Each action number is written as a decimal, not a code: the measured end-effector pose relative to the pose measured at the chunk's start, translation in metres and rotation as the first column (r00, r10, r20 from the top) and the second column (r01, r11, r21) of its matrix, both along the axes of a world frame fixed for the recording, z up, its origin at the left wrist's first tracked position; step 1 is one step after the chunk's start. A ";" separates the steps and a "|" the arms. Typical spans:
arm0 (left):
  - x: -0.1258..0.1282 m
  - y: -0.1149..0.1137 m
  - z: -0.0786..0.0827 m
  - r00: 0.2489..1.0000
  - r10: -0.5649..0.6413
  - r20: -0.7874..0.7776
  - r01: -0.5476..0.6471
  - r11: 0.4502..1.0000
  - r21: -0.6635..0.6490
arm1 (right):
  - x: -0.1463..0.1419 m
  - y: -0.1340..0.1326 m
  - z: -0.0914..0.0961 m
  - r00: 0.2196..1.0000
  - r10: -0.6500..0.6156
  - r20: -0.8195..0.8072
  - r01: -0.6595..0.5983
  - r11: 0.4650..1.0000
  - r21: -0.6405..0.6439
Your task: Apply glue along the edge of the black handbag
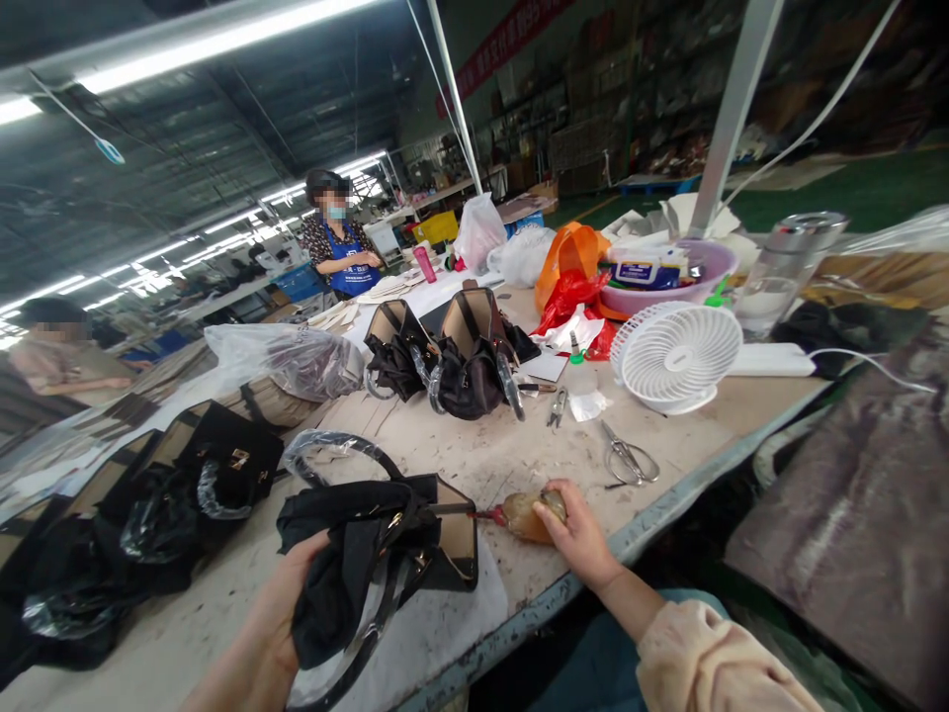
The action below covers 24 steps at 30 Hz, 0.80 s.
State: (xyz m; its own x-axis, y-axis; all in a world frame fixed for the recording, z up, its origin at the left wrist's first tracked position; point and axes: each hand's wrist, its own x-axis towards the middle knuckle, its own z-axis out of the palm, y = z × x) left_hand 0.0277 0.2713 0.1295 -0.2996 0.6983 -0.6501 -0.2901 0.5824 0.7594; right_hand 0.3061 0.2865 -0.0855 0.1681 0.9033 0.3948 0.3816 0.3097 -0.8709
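A black handbag (348, 554) lies on its side on the worktable, its beige-lined opening facing right. My left hand (286, 603) grips the bag's soft black fabric from the left; some of its fingers are hidden behind the cloth. Plastic film wraps the bag's looped handles (318, 445). In my right hand (574, 524) is a squeeze bottle (526, 516) with amber contents, held on its side with the fingers around it. Its thin red nozzle (485, 514) points left and meets the edge of the bag's opening; exact contact is hard to tell.
Several black handbags (237, 455) line the left side, and more (471, 366) stand behind. Scissors (627, 460), thread snips (556, 407), a white fan (678, 356), a glass jar (786, 277) and a purple basin (667, 297) sit to the right. A co-worker (341, 237) stands across the table.
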 end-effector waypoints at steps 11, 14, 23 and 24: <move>0.004 0.003 0.003 0.995 0.056 0.086 -0.057 0.998 0.012 | 0.007 -0.012 0.005 0.992 0.126 0.008 -0.126 0.990 -0.062; 0.005 0.004 0.002 0.998 0.048 0.047 -0.047 0.999 -0.013 | 0.008 -0.013 0.005 0.989 0.145 0.007 -0.144 0.985 -0.094; 0.006 0.003 -0.001 0.991 0.086 0.101 -0.086 0.996 -0.005 | -0.001 0.002 -0.007 0.999 -0.038 0.010 0.038 0.999 0.015; 0.007 0.003 -0.001 0.989 0.101 0.106 -0.102 0.995 0.005 | -0.001 0.004 -0.012 0.999 -0.043 0.017 0.042 0.998 0.043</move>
State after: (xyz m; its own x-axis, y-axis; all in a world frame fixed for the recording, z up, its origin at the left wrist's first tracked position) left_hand 0.0343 0.2747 0.1283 -0.2994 0.6747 -0.6746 -0.4259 0.5382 0.7273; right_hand 0.3055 0.2909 -0.0973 0.1985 0.8776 0.4364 0.4111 0.3297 -0.8499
